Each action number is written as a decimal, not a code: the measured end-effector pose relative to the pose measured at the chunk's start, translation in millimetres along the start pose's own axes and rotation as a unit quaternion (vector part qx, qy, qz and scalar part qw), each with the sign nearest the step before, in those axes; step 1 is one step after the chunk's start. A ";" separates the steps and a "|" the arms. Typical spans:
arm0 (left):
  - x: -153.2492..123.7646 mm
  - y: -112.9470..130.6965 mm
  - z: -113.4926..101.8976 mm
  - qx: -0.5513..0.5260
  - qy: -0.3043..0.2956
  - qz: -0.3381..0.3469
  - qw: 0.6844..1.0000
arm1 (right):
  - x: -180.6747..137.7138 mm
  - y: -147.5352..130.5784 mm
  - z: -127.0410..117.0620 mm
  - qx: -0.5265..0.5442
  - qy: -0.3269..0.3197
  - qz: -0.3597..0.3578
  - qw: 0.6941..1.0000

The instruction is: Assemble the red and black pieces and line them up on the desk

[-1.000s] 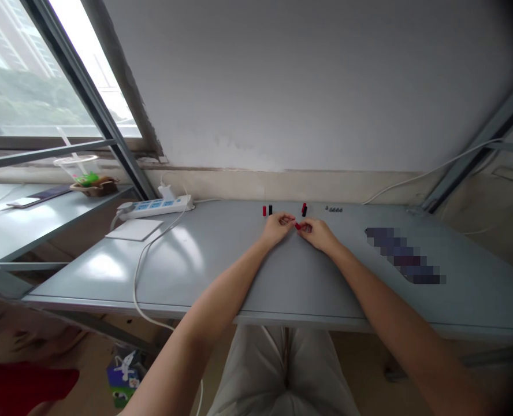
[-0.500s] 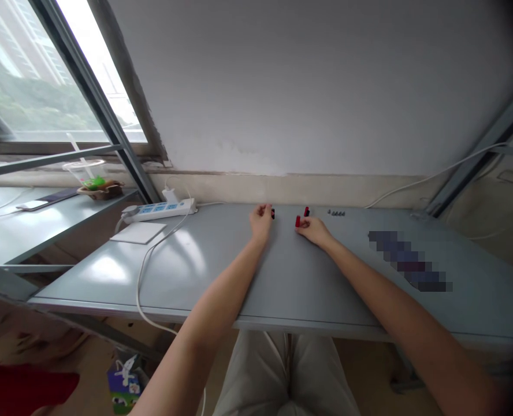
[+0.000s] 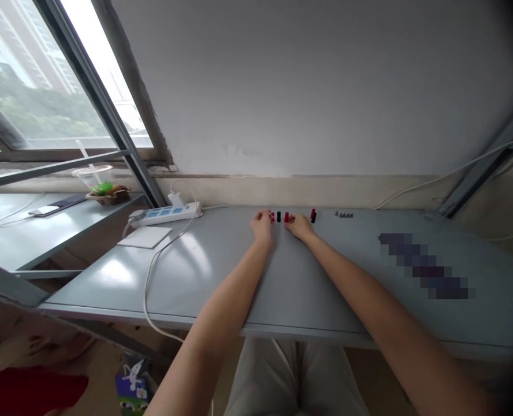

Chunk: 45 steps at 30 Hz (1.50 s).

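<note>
Several small red and black cylindrical pieces stand near the far edge of the grey table [image 3: 204,271]. My left hand [image 3: 262,225] has its fingers curled against a red piece [image 3: 272,217]. A black piece [image 3: 278,216] stands just to the right of it. My right hand [image 3: 300,226] pinches a second red piece [image 3: 286,217] upright on the table, close beside the black one. A red and black pair [image 3: 312,216] stands free to the right of my right hand.
A row of tiny dark screws [image 3: 344,215] lies further right. A white power strip [image 3: 165,213] with a cable [image 3: 150,271] and a white pad [image 3: 144,236] sit at the left. A side shelf holds a cup [image 3: 92,176] and a phone [image 3: 44,210].
My right hand has slid left with the red piece, up beside the black one. My left hand has stayed by the left red piece. The camera has shifted a little.
</note>
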State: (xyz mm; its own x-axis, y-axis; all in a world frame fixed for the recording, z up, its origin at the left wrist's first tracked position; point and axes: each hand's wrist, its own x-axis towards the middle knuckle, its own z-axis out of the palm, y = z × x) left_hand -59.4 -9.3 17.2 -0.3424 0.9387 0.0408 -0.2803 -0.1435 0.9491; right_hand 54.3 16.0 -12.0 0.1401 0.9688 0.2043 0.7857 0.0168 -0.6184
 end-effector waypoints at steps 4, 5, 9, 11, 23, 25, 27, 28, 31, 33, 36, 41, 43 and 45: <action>1.1 -2.2 -0.1 -0.010 -0.001 -0.007 1.000 | 1.6 -4.5 2.3 -0.017 -0.005 0.025 1.000; 1.1 -2.6 -0.2 -0.010 -0.002 -0.007 1.000 | 2.0 -5.0 2.8 -0.022 -0.005 0.031 0.999; 0.0 -3.0 -0.6 -0.008 -0.007 -0.004 1.000 | 3.3 -5.0 4.4 -0.032 -0.006 0.041 0.999; -1.0 -2.6 -0.6 -0.003 -0.008 -0.004 1.000 | 3.9 -4.4 5.1 -0.033 -0.005 0.037 0.999; 1.5 -9.1 0.6 0.096 -0.045 0.080 0.991 | -20.3 13.2 -12.8 -0.111 0.004 -0.093 0.989; -1.3 -12.6 2.5 0.133 -0.071 0.126 0.980 | -32.2 23.5 -24.7 -0.121 -0.007 -0.128 0.984; -7.3 -17.2 4.4 0.181 -0.111 0.174 0.962 | -41.1 35.6 -37.3 -0.123 -0.011 -0.143 0.982; -11.2 -20.0 5.2 0.209 -0.140 0.197 0.947 | -43.7 41.6 -43.3 -0.124 -0.007 -0.132 0.983; -24.8 -28.2 6.3 0.300 -0.249 0.257 0.884 | -44.2 55.8 -58.1 -0.143 0.007 -0.089 0.986; -33.0 -31.9 6.9 0.355 -0.300 0.286 0.838 | -41.9 60.9 -64.4 -0.166 0.021 -0.063 0.984; -40.3 -33.1 10.6 0.427 -0.326 0.315 0.783 | -40.2 64.1 -68.0 -0.201 0.017 -0.037 0.979; -36.5 -31.2 26.0 0.524 -0.338 0.322 0.712 | -40.2 69.9 -64.4 -0.215 -0.015 -0.032 0.976; -32.1 -32.6 33.5 0.535 -0.344 0.324 0.701 | -39.3 72.6 -62.6 -0.207 -0.019 -0.036 0.977; -27.9 -36.0 41.1 0.535 -0.341 0.320 0.704 | -38.2 74.5 -61.3 -0.197 -0.020 -0.038 0.980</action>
State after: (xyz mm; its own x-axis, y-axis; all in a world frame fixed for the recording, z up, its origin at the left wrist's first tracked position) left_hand -2.9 -17.4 -5.2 0.5206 0.7733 0.3619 0.6955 -0.6300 0.3456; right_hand 144.4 -34.9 -19.4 0.0554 0.9776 0.2030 0.9654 -0.0005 -0.2607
